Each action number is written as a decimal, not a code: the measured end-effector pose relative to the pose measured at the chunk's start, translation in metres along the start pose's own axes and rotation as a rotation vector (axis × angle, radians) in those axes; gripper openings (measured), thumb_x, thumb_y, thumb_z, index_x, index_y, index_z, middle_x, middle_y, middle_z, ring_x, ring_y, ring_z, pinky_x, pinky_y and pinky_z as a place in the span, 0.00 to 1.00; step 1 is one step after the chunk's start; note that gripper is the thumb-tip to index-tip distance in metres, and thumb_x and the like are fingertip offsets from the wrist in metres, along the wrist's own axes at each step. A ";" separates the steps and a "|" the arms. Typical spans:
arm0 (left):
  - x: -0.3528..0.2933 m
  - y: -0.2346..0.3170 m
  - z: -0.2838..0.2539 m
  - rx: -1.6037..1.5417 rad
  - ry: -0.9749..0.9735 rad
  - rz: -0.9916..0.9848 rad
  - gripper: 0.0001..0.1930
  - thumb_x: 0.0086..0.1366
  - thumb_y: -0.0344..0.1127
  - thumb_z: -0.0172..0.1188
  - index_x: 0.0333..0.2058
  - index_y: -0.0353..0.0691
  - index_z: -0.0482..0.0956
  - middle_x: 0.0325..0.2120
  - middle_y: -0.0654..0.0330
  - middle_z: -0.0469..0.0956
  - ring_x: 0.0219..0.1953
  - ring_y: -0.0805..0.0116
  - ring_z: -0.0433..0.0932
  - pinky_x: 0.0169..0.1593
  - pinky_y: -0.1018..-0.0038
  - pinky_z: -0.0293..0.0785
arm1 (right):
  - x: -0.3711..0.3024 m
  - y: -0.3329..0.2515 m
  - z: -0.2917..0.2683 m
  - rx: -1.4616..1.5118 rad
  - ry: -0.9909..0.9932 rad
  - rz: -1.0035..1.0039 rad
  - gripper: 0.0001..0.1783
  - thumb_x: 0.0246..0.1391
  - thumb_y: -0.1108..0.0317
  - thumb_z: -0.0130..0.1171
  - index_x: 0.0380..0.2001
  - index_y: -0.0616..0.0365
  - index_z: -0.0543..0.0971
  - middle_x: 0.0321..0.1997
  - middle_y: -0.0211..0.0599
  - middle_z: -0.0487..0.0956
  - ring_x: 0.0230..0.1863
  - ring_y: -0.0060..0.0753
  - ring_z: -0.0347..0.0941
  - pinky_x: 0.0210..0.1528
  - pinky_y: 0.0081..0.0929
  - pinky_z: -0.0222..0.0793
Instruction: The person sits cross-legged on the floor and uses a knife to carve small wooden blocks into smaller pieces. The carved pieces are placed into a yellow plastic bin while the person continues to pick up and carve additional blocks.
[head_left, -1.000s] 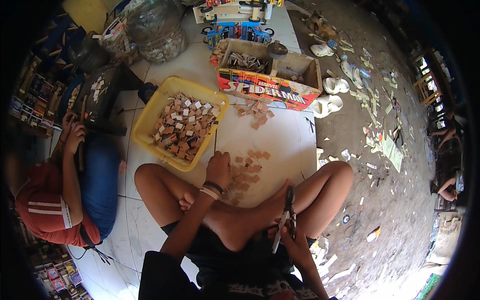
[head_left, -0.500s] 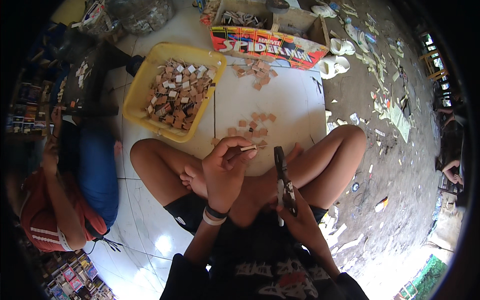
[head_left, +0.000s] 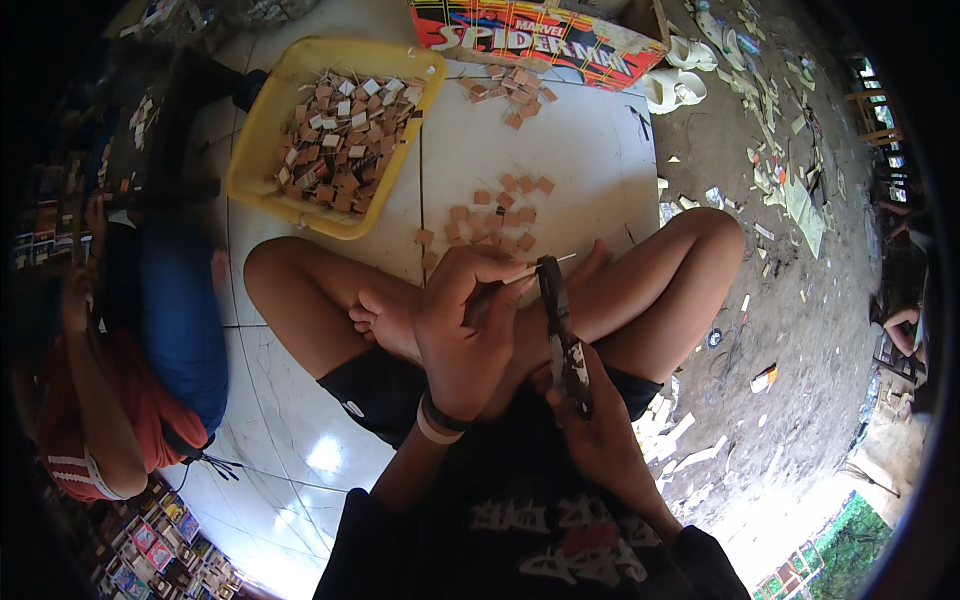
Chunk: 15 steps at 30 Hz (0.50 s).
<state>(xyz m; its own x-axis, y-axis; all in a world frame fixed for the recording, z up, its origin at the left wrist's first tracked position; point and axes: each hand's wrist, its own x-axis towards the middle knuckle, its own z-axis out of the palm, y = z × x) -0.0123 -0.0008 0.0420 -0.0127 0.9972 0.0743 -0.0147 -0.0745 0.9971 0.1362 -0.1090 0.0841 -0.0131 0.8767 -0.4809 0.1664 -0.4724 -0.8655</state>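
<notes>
Between thumb and forefinger, my left hand pinches a small thin wooden piece, seen nearly edge-on. A thin, pale wire or pin runs out to its right. My right hand is wrapped round a pair of dark pliers with worn, whitish patches on the handles. The jaws point up and meet the wire close to the piece; whether they are closed on it I cannot tell. Beyond my hands, several small brown square tiles lie scattered on the white tiled floor.
A yellow plastic basin full of square tiles stands at the far left. Another tile pile lies before a colourful printed box. To the left sits a person in a red shirt. Scraps litter the grey ground at right.
The pliers have come up and left to the wire, and my left hand has shifted slightly right toward them. The view has tilted, so the basin and box sit higher.
</notes>
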 end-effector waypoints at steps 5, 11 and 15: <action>0.000 0.002 0.000 0.073 0.014 0.036 0.10 0.61 0.12 0.65 0.39 0.30 0.82 0.41 0.54 0.81 0.45 0.65 0.84 0.48 0.75 0.83 | -0.001 -0.002 0.001 -0.089 0.036 -0.053 0.31 0.70 0.76 0.57 0.72 0.64 0.62 0.41 0.46 0.81 0.42 0.38 0.81 0.49 0.32 0.75; -0.001 -0.005 -0.002 -0.077 -0.016 -0.034 0.12 0.65 0.14 0.63 0.46 0.30 0.81 0.46 0.54 0.83 0.50 0.66 0.85 0.55 0.73 0.83 | 0.000 -0.009 0.001 -0.106 0.019 -0.084 0.32 0.71 0.74 0.57 0.73 0.63 0.60 0.42 0.40 0.78 0.40 0.32 0.76 0.46 0.29 0.73; 0.002 -0.023 -0.004 -0.324 -0.029 -0.203 0.15 0.68 0.15 0.62 0.53 0.29 0.80 0.51 0.53 0.83 0.52 0.66 0.84 0.58 0.73 0.81 | 0.004 -0.018 -0.004 0.241 -0.140 0.245 0.32 0.73 0.67 0.58 0.75 0.58 0.60 0.46 0.34 0.76 0.44 0.26 0.75 0.45 0.26 0.74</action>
<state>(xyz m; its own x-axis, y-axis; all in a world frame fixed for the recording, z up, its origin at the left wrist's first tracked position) -0.0160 0.0031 0.0188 0.0510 0.9916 -0.1190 -0.3297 0.1292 0.9352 0.1376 -0.0968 0.0983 -0.1387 0.7216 -0.6782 -0.0554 -0.6894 -0.7222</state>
